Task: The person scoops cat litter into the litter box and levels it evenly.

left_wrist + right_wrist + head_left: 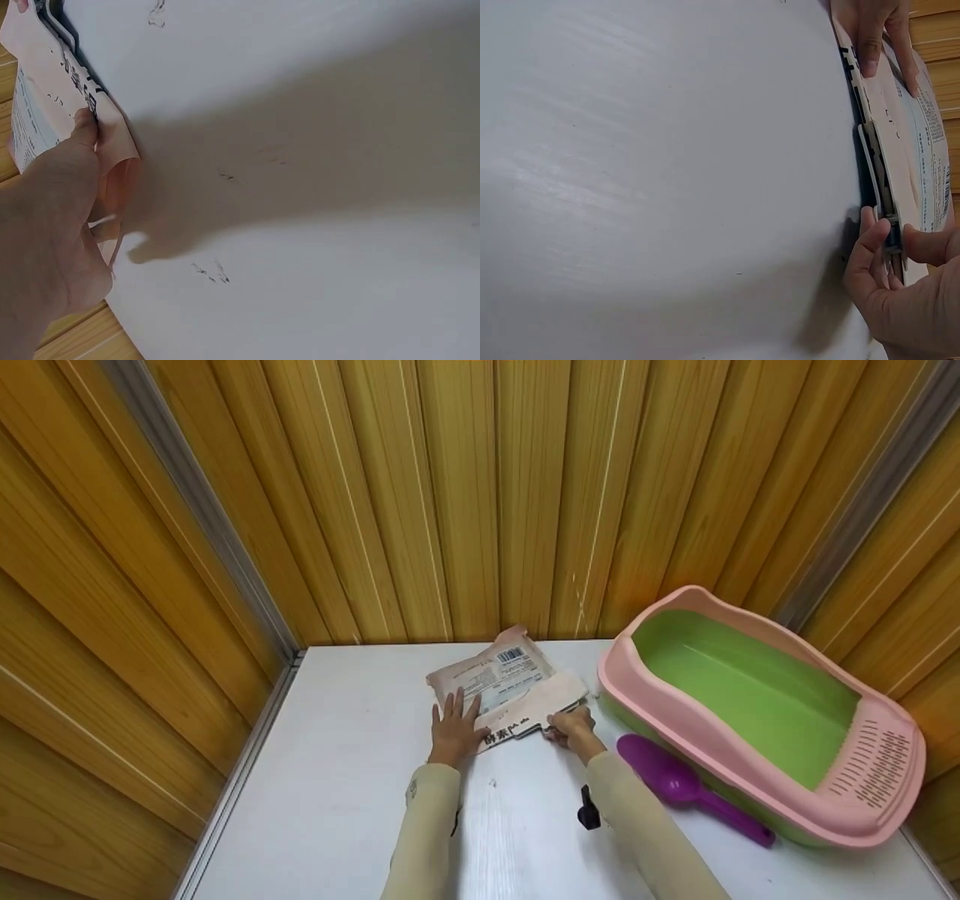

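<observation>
A pale pink printed bag lies on the white table, a barcode on its upper face and its near edge folded over with dark lettering. My left hand rests on the bag's left part, fingers spread and straight; the left wrist view shows its thumb on the fold. At the fold's right end, my right hand pinches a pale bag clip with a dark middle piece, thumb on one side and curled fingers on the other. Part of the clip is hidden by that hand.
To the right stands a litter tray with a pink rim and a green inside, its near corner slotted. A purple scoop lies against its near side. Wood-patterned panels rise behind the table's far edge.
</observation>
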`<state>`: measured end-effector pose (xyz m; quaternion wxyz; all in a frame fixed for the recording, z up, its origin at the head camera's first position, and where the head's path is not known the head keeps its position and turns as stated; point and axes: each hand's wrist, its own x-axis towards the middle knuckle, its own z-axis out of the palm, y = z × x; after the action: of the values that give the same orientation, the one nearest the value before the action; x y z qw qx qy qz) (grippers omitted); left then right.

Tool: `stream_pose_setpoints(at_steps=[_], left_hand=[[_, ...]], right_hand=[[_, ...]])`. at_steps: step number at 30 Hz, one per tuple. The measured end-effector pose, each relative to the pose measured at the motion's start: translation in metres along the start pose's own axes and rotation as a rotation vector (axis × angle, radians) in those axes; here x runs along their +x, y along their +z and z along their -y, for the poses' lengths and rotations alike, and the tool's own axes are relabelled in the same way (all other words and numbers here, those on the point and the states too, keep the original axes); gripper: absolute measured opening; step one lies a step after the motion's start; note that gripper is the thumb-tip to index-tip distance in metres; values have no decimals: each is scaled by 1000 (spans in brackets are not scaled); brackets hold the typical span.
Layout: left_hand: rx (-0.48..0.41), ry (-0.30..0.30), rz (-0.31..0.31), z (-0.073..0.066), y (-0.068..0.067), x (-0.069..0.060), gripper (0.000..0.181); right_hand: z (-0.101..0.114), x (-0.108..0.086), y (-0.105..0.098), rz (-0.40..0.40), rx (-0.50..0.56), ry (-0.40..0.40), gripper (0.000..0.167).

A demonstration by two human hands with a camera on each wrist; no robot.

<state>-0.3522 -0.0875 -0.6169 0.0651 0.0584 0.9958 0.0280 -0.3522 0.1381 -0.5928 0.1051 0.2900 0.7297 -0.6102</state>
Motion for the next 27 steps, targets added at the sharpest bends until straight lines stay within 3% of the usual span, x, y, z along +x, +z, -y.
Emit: stream_pose_setpoints(at_steps=[4, 9, 12, 16, 21, 27], left_hand=[[4, 10, -21, -4, -2, -5, 72], [14, 23, -24, -9, -1, -7, 71], [16, 46, -35, -6, 8, -4, 73], [4, 29, -9, 1, 4, -6, 72], [0, 3, 9, 5, -11, -13, 72], [-13, 16, 16, -3, -17, -10, 71]], right_hand=[[-3, -3, -5, 8, -38, 27, 27], [-6, -9, -12, 21, 5, 34, 29], [-9, -11, -14, 29, 39, 43, 31], [-11, -14, -11, 70, 54, 49, 30], [-14, -16, -9, 131, 62, 55, 14], [-20, -20, -24, 132, 62, 46, 6]])
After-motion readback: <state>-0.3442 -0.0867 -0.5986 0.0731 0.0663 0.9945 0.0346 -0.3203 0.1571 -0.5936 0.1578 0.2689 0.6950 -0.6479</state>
